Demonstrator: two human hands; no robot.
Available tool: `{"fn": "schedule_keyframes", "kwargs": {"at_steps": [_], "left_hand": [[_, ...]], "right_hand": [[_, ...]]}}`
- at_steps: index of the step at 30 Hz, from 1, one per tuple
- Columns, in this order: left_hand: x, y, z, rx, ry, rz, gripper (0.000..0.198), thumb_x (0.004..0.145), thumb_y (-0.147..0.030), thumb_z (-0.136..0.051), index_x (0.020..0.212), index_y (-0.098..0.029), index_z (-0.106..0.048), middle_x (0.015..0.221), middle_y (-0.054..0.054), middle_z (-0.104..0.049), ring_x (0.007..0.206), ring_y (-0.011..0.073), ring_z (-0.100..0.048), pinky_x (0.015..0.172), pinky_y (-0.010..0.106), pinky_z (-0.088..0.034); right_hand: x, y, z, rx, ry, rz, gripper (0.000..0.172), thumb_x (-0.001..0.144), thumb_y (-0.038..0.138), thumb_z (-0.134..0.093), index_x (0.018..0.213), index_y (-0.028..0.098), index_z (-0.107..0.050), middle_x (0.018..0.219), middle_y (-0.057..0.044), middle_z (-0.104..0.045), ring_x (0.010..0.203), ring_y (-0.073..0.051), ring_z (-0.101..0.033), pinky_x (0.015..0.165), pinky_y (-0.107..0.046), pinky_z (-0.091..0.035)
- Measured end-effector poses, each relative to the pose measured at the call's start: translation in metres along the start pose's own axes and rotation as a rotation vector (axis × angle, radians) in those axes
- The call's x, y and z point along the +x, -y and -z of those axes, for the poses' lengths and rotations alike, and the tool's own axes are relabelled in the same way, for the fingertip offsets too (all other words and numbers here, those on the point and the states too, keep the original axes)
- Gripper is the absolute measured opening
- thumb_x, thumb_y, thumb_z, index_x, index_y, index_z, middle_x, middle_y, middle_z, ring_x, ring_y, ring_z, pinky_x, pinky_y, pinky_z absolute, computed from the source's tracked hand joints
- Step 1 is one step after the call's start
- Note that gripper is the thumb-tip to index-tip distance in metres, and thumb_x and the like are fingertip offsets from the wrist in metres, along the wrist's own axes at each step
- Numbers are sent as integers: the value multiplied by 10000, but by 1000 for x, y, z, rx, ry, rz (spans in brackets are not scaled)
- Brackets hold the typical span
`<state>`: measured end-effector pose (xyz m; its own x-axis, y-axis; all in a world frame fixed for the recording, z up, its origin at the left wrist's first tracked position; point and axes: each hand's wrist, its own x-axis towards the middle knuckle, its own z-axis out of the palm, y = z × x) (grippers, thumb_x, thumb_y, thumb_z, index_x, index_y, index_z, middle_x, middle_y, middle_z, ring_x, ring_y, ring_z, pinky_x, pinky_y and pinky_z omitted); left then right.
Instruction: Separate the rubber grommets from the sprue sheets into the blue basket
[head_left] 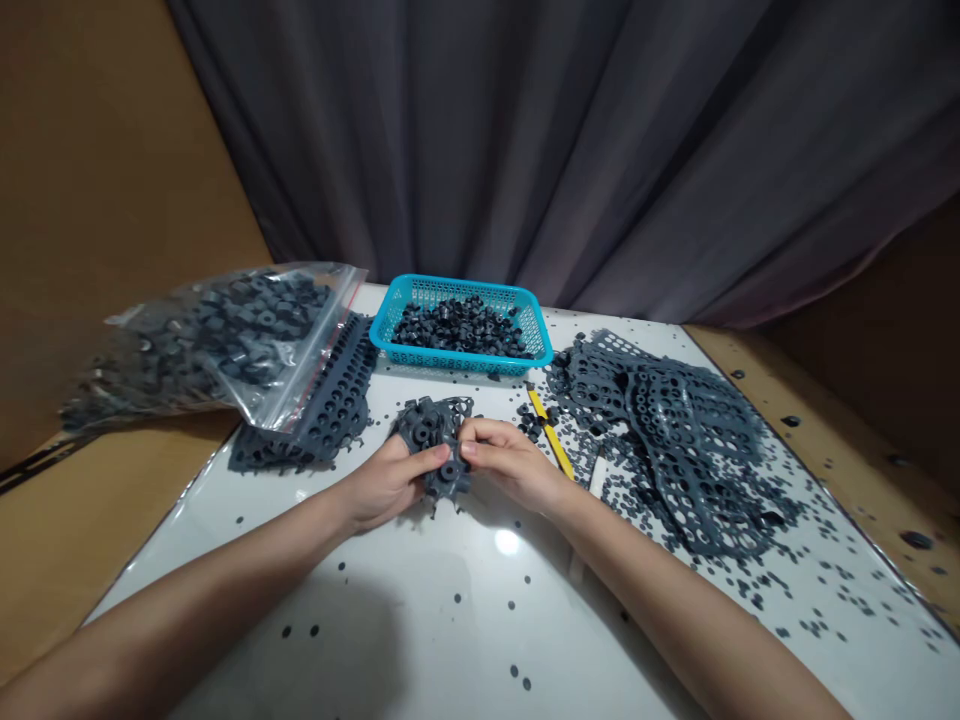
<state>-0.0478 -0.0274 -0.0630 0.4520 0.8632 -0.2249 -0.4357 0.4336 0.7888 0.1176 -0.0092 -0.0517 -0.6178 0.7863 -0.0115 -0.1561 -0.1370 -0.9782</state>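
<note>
My left hand (386, 483) and my right hand (506, 463) meet at the middle of the white table (480, 610). Both are closed on a dark grey rubber sheet (435, 425) studded with small rings. My fingertips pinch one ring (450, 470) at the sheet's near edge. The sheet's far part sticks up above my fingers.
A blue basket (465, 325) of loose grey rings stands at the back. A clear bag (217, 340) of rings lies at the left over stacked sheets (330, 405). Punched-out sheets (675, 430) pile at the right. A yellow tool (550, 432) lies beside my right hand. Small scraps dot the table.
</note>
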Motion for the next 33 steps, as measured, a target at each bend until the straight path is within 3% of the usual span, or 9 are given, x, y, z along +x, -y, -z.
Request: {"fn": "schedule_keyframes", "kwargs": {"at_steps": [3, 7, 11, 16, 20, 23, 27, 33], "left_hand": [[-2, -4, 1, -77, -48, 38, 274, 635, -260, -764, 858, -154, -646, 749, 22, -660, 734, 147, -607, 728, 265, -464], [1, -10, 9, -112, -160, 14, 211, 615, -225, -771, 754, -146, -634, 650, -8, -623, 620, 112, -573, 634, 234, -458], [4, -11, 11, -101, -181, 17, 185, 635, -213, -751, 757, -140, -632, 661, -6, -621, 634, 109, -572, 627, 224, -450], [4, -6, 11, -23, -114, -21, 235, 665, -278, -739, 835, -154, -636, 770, 20, -645, 739, 142, -593, 722, 259, -455], [2, -1, 11, 145, -100, -63, 200, 698, -269, -713, 843, -163, -625, 831, 17, -627, 804, 143, -565, 768, 259, -435], [1, 0, 10, 213, -99, -82, 176, 701, -265, -707, 810, -158, -619, 793, 6, -611, 778, 135, -547, 754, 253, -423], [-1, -5, 6, 136, -46, -25, 219, 645, -227, -751, 803, -145, -624, 752, 6, -620, 728, 121, -560, 708, 237, -432], [-4, -13, 2, -95, 87, 67, 285, 541, -150, -793, 739, -131, -590, 649, -6, -613, 598, 101, -572, 589, 204, -430]], "right_hand": [[3, -6, 2, 200, -29, -23, 338, 734, 430, -600, 629, 193, -383, 566, 50, -314, 513, -97, -294, 523, -243, -270], [4, 3, 16, 243, -177, 120, 345, 846, 430, -398, 627, 218, -235, 573, 58, -177, 478, -110, -180, 495, -261, -271], [0, 14, 24, -178, -172, 164, 289, 845, 436, -444, 684, 209, -367, 596, 42, -289, 543, -119, -302, 557, -272, -306], [-6, 16, 9, -853, -71, 190, 222, 890, 376, -427, 776, 185, -427, 711, 3, -457, 650, -130, -403, 620, -265, -322], [-6, 14, 1, -1128, 7, 207, 222, 906, 381, -396, 811, 182, -427, 773, -42, -500, 700, -166, -439, 644, -293, -342], [-5, 16, 2, -1205, 32, 190, 231, 906, 378, -399, 784, 184, -426, 749, -42, -495, 677, -166, -423, 639, -295, -335], [-7, 20, 2, -923, 147, 202, 242, 922, 276, -368, 702, 184, -406, 659, 12, -417, 588, -116, -357, 597, -257, -303], [-7, 4, -8, -10, 122, 71, 305, 847, 398, -514, 656, 173, -437, 595, 38, -365, 563, -97, -332, 547, -242, -263]]}}
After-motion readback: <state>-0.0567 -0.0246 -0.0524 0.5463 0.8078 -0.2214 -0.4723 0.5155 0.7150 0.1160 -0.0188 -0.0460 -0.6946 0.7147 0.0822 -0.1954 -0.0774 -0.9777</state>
